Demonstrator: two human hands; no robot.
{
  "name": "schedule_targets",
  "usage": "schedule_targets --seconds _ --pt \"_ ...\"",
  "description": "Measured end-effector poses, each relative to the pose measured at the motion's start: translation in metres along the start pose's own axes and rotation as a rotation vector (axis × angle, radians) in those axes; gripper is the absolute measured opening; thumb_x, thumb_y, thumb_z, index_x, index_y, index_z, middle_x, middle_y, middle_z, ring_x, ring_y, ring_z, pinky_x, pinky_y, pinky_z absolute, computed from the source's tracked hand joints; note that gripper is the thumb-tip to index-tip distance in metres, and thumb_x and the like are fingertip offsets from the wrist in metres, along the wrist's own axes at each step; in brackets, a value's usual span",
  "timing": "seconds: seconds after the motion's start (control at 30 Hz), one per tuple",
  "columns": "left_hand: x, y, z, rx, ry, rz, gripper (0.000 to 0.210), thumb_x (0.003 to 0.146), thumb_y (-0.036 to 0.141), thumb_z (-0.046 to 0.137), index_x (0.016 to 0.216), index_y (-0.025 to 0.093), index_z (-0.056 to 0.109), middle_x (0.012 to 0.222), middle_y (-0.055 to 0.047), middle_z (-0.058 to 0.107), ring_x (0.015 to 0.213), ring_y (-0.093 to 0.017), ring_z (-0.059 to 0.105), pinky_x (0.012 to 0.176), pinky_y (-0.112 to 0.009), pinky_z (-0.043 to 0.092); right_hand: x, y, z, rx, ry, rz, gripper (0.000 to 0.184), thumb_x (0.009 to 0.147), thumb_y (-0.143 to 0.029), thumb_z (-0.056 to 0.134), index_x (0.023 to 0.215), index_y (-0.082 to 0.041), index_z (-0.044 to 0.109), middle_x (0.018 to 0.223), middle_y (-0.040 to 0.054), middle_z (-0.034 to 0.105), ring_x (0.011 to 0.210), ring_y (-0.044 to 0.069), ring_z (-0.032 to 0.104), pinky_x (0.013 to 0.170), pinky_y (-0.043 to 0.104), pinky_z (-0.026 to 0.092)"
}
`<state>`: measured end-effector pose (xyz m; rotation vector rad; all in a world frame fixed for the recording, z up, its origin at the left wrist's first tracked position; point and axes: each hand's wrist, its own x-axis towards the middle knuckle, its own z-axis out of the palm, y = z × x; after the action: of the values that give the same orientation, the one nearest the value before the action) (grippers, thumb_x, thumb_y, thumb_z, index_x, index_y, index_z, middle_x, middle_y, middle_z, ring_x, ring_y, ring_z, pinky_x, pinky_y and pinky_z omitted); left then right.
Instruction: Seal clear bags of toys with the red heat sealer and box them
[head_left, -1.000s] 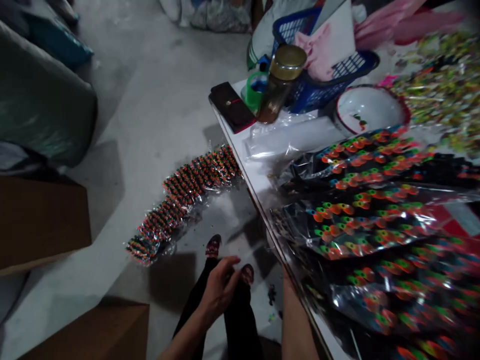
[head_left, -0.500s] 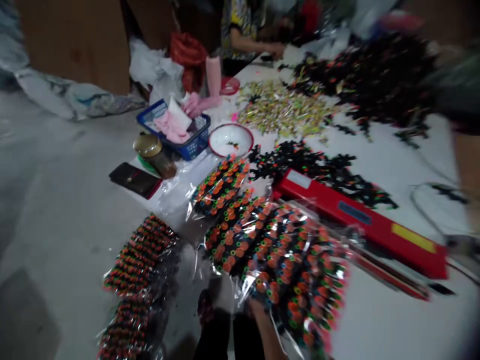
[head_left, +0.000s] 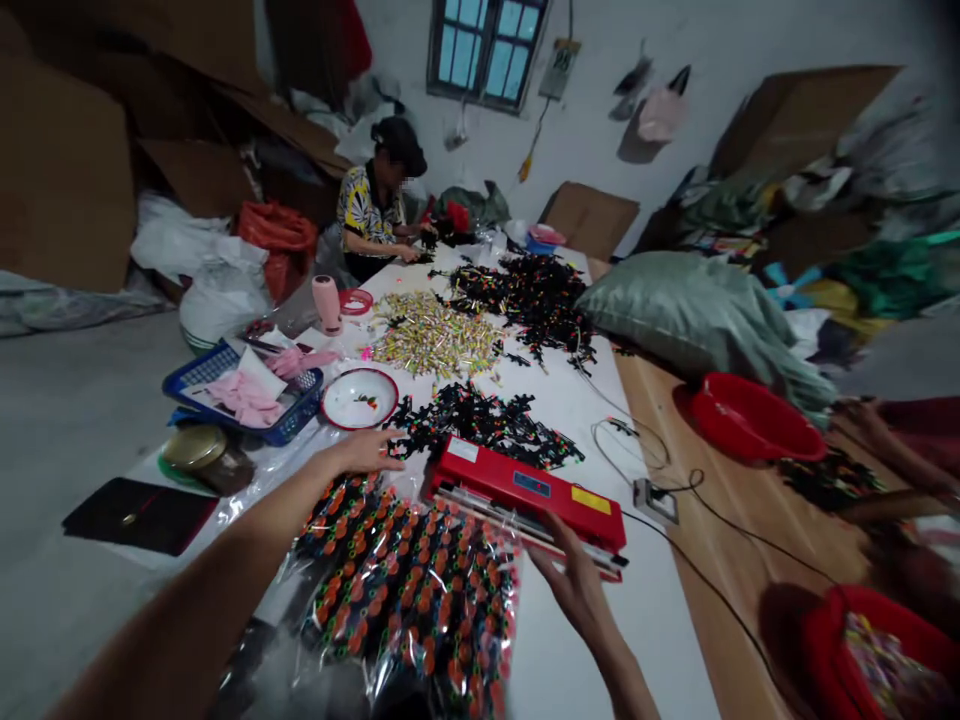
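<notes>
Clear plastic bags (head_left: 412,590) packed with rows of black pieces with orange discs and green rings lie at the near edge of the table. Past their upper left corner reaches my left hand (head_left: 367,452), fingers stretched out and holding nothing, close to a pile of small black plastic pieces (head_left: 480,415). My right hand (head_left: 574,570) is open to the right of the bags, its thumb and fingers spread by the front of a long red bag sealer (head_left: 525,482). Whether its fingertips touch the sealer I cannot tell.
A white red-rimmed bowl (head_left: 360,400), a blue basket (head_left: 292,415), a lidded jar (head_left: 202,450) and a dark wallet (head_left: 139,515) stand left. Yellowish pieces (head_left: 439,335) lie farther back. A co-worker (head_left: 375,210) sits behind. Cables, a socket (head_left: 655,500) and a red basin (head_left: 750,415) are right.
The view has lifted and turned, bringing the wall and window in. Both my hands now show above and beside the bags; earlier only one forearm showed, its hand under them.
</notes>
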<state>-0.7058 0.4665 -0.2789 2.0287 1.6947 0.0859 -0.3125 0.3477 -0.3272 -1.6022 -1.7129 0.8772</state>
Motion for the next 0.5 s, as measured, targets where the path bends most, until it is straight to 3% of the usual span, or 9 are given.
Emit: schedule_targets --seconds 0.07,0.17,0.27,0.33,0.4,0.5 --pt "-0.005 0.001 0.022 0.008 -0.030 0.076 0.065 0.073 0.055 0.065 0.131 0.028 0.053 0.128 -0.005 0.061 0.116 -0.025 0.055 0.097 -0.028 0.038 0.036 -0.008 0.020 0.026 -0.167 -0.063 0.075 0.076 -0.051 0.064 0.138 -0.016 0.042 0.129 0.0162 0.056 0.120 0.031 0.052 0.100 0.045 0.043" --pt "-0.022 0.006 0.043 0.065 -0.017 0.226 0.068 0.070 0.065 0.064 0.126 0.028 0.058 0.119 -0.006 0.065 0.108 -0.026 0.058 0.094 -0.030 0.038 0.054 -0.020 0.050 0.028 -0.379 -0.118 0.081 0.075 -0.051 0.067 0.142 -0.018 0.036 0.121 0.0135 0.061 0.108 0.029 0.059 0.092 0.043 0.048" --pt "-0.021 0.012 0.052 0.170 0.042 0.355 0.050 0.077 0.062 0.059 0.109 0.025 0.068 0.096 -0.005 0.070 0.094 -0.022 0.062 0.081 -0.029 0.040 0.054 -0.032 0.064 -0.039 -0.407 -0.164 0.074 0.076 -0.053 0.066 0.138 -0.020 0.043 0.119 0.0121 0.061 0.105 0.029 0.060 0.090 0.042 0.048" --pt "-0.015 0.012 0.056 0.238 0.149 0.475 0.031 0.085 0.049 0.056 0.089 0.024 0.073 0.079 -0.002 0.070 0.080 -0.018 0.062 0.069 -0.027 0.039 0.057 -0.037 0.068 -0.086 -0.437 -0.204 0.061 0.080 -0.053 0.061 0.131 -0.021 0.051 0.113 0.0109 0.063 0.100 0.027 0.061 0.088 0.041 0.049" --pt "-0.014 0.011 0.060 0.279 0.255 0.552 0.027 0.087 0.038 0.056 0.071 0.023 0.071 0.067 0.000 0.067 0.067 -0.014 0.058 0.061 -0.026 0.037 0.064 -0.038 0.070 -0.102 -0.463 -0.234 0.048 0.086 -0.054 0.052 0.120 -0.021 0.061 0.104 0.0103 0.065 0.092 0.025 0.063 0.083 0.039 0.051" --pt "-0.025 0.014 0.065 0.295 0.397 0.492 0.024 0.086 0.031 0.058 0.067 0.023 0.068 0.066 0.004 0.066 0.062 -0.010 0.054 0.059 -0.023 0.038 0.070 -0.029 0.068 -0.086 -0.438 -0.243 0.048 0.085 -0.059 0.046 0.096 -0.020 0.070 0.095 0.0117 0.067 0.088 0.027 0.065 0.083 0.041 0.052"
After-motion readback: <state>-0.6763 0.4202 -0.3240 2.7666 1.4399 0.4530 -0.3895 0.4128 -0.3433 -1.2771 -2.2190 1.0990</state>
